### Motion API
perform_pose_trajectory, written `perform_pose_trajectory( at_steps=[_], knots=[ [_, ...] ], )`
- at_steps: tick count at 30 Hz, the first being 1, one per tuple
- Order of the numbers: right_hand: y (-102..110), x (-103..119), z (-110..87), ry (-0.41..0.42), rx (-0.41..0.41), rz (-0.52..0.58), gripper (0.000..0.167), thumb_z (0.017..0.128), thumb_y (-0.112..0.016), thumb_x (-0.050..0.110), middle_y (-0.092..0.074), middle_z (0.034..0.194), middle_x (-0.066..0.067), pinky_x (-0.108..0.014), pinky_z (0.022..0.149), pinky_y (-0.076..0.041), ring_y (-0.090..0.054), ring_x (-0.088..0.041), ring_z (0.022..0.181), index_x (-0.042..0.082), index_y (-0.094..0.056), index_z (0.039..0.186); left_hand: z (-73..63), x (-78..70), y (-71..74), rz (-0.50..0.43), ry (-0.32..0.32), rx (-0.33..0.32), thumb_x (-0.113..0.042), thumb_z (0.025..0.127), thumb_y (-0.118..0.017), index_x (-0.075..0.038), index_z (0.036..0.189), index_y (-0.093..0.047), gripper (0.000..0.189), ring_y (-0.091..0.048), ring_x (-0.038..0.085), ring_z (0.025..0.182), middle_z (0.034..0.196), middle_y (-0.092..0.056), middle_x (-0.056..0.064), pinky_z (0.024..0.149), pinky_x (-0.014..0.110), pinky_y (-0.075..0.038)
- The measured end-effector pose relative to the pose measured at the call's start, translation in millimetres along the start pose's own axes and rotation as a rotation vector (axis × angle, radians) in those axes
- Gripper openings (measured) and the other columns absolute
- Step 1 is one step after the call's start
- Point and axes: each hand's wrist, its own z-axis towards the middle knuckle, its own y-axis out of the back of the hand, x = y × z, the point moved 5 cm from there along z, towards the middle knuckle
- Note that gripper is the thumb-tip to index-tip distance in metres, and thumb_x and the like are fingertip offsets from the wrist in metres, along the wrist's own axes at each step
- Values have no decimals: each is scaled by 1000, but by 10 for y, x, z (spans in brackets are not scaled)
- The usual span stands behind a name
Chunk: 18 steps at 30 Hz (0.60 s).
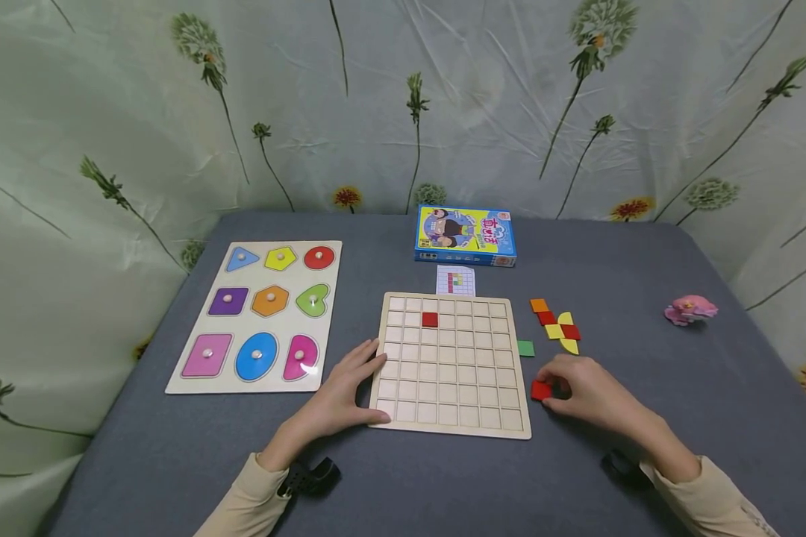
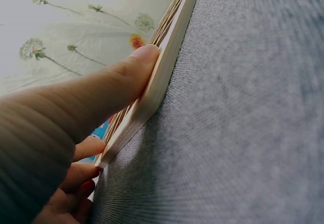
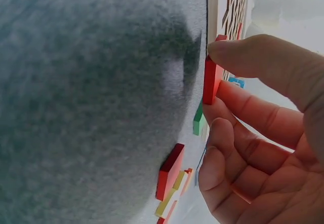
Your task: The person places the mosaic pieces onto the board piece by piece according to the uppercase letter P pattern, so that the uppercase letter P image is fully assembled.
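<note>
A wooden grid board [image 1: 453, 432] lies on the table between the hands, with one red square tile [image 1: 430, 320] in an upper cell. My left hand [image 1: 339, 391] rests spread along its left side. The left thumb [image 2: 129, 72] lies over the board's near edge, and the other fingertips touch its side farther up. To the right of the board, my right hand [image 1: 587, 391] pinches another red square tile [image 3: 212, 77] between thumb and fingers. In the right wrist view this tile stands tilted on edge, lifted above the cloth.
Beyond the right hand lie loose orange, red and yellow tiles [image 1: 554, 332]; a green tile [image 1: 525, 348] sits at the board's right edge. A pattern card [image 1: 455, 281] and blue box [image 1: 466, 236] stand behind. A shape puzzle [image 1: 201, 384] lies left, a pink toy [image 1: 690, 309] right.
</note>
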Motion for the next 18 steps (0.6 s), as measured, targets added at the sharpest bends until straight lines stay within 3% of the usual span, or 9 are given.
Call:
perform_pose_trajectory(
  at_steps=[10, 18],
  knots=[
    [12, 98, 73, 44, -47, 7, 23, 69, -80, 15, -58, 76, 10, -16, 59, -42, -47, -4, 69, 15, -71, 90, -5, -6, 4, 27, -21, 11, -41, 64, -84, -5, 142, -40, 97, -19, 36, 144, 156, -24, 15, 108, 63, -24],
    [-1, 202, 165, 80, -32, -16, 23, 70, -80, 18, -56, 75, 9, -16, 57, -39, -46, -4, 67, 14, -70, 91, -1, -4, -11, 39, -38, 18, -44, 62, -84, -4, 143, -37, 102, -18, 37, 144, 156, -23, 16, 108, 63, -23]
  ],
)
